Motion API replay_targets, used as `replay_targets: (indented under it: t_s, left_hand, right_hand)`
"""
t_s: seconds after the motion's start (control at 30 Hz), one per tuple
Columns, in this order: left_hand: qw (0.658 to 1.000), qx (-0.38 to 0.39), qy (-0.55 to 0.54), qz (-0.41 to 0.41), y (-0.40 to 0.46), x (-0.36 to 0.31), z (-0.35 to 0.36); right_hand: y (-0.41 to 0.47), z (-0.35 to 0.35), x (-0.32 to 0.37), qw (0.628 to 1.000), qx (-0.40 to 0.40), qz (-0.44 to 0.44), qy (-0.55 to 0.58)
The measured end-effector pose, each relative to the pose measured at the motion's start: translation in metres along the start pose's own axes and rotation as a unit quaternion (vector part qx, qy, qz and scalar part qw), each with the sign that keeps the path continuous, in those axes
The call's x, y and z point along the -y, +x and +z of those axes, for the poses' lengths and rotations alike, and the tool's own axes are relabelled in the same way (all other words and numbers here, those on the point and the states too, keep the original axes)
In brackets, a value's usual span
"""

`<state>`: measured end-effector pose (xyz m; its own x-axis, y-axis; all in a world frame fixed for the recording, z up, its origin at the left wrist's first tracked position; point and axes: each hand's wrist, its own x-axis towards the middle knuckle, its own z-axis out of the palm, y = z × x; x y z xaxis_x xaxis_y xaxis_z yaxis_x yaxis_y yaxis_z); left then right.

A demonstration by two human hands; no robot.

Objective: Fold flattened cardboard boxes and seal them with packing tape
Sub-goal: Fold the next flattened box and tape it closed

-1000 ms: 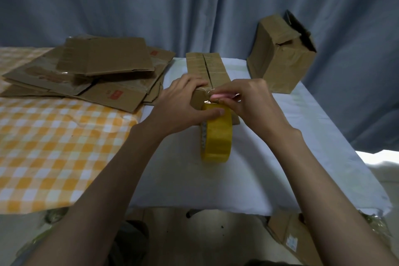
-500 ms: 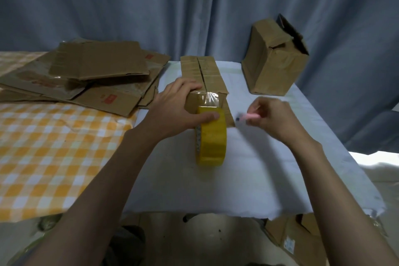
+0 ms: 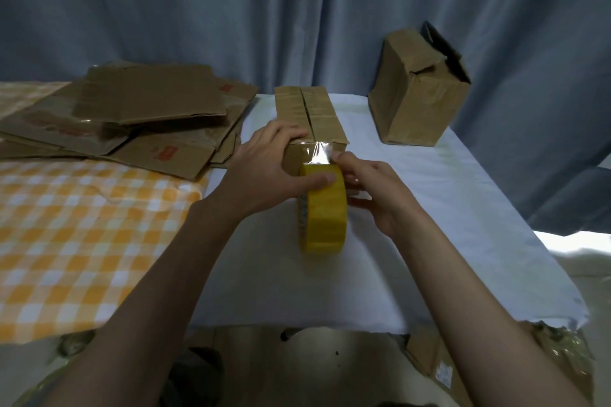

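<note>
A long narrow cardboard box (image 3: 319,109) lies on the white cloth (image 3: 446,208), its near end facing me. A yellow roll of packing tape (image 3: 325,218) stands on edge right in front of it. A clear strip of tape (image 3: 317,152) runs from the roll up onto the box's near end. My left hand (image 3: 264,172) has its fingers on the box's top left edge and its thumb pressed on the roll. My right hand (image 3: 377,188) cups the roll's right side, one fingertip touching the strip. Its palm is hidden.
A pile of flattened boxes (image 3: 148,102) lies at the back left, partly on an orange checked cloth (image 3: 82,225). An assembled box (image 3: 416,99) with loose top flaps stands at the back right against a blue curtain. More cardboard (image 3: 429,363) lies below the table's front edge.
My right hand went out to the right with a small pink object, then came back to the roll's right side. The pink object is no longer visible. My left hand stayed put.
</note>
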<state>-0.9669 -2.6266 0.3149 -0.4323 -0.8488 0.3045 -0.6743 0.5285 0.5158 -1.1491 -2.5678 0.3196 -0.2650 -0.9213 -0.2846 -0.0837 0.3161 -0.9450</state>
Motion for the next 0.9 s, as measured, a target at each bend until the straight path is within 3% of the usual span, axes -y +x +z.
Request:
replay_targets:
  t_s: [0.13,0.47,0.6,0.9]
  left_hand:
    - [1.000,0.002,0.000,0.001,0.000,-0.002,0.000]
    - [1.000,0.001,0.002,-0.004,-0.002,-0.007,-0.002]
    - [1.000,0.005,0.006,-0.006,-0.001,-0.009,-0.001]
    - [1.000,0.006,0.028,0.001,-0.001,-0.006,-0.005]
  right_hand:
    - [-0.004,0.002,0.007,0.998,0.020,0.011,0.060]
    - [0.004,0.018,0.012,0.996,0.054,0.058,0.043]
    - [0.005,0.021,0.011,0.990,0.075,0.079,0.094]
    - [-0.003,0.026,0.023,0.993,0.046,0.056,0.095]
